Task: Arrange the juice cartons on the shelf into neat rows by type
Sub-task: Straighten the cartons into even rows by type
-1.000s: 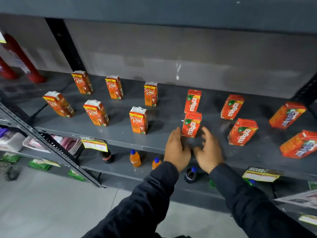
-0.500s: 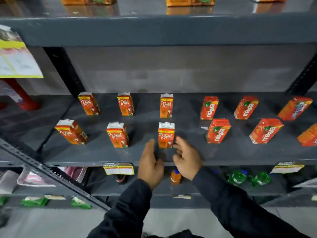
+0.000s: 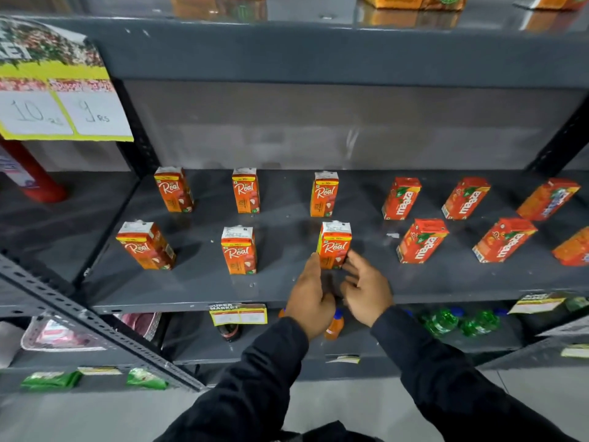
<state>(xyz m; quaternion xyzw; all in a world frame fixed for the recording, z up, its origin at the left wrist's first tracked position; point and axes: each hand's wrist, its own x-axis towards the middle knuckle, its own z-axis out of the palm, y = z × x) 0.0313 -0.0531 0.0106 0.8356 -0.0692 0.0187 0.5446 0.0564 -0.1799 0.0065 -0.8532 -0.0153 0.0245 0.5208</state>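
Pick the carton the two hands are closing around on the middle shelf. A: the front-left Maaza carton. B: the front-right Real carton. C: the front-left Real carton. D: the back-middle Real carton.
B: the left hand and right hand flank the front-right Real carton, fingertips at its lower sides, neither clearly gripping.

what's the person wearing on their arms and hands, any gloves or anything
No gloves: the left hand and the right hand are both bare, and no rings or watch show from this view. Both arms are covered by long dark sleeves, black or near-black, of a plain matte fabric with no visible logos or stripes. The left sleeve and the right sleeve both end at the wrists.
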